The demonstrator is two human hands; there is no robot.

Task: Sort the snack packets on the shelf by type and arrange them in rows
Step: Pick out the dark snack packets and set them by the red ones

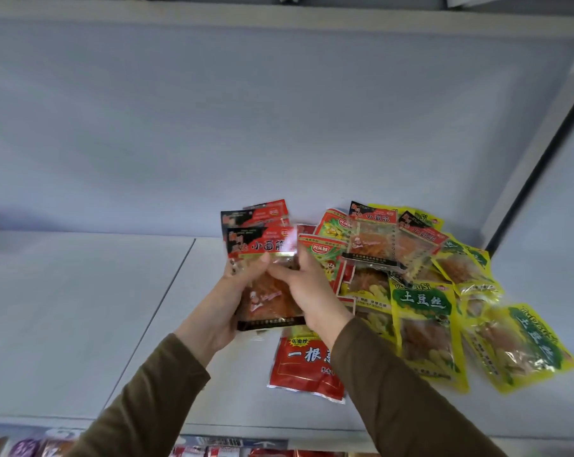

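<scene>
Head view puts both hands at the middle of the frame, raised over the shelf (81,308): the left hand (224,303) has its fingers (261,263) curled round the left edge of a small stack of red-and-black packets (266,282), and the right hand (307,286) pinches the same stack from its right side, thumb across the front. Several packets of this one type are fanned together in the grip, so a judgement is that collecting the first type is under way and nothing is yet laid out in a row. At three o'clock from the hands the mixed pile (411,285) lies against the shelf's back corner: two more red-and-black packets (374,239) rest on top of it, with yellow-green packets (424,328) spread toward four o'clock and red-and-yellow packets (325,255) just beside the right hand. At six o'clock a red packet (303,367) lies flat, partly covered by the right sleeve. The shelf from seven to ten o'clock carries no packets. Most of the sorting looks to be left. How many packets the stack holds cannot be counted, glare blurs its top right corner, and the pile's lower layers are hidden. Goods on a lower shelf at the bottom edge are cut off.
</scene>
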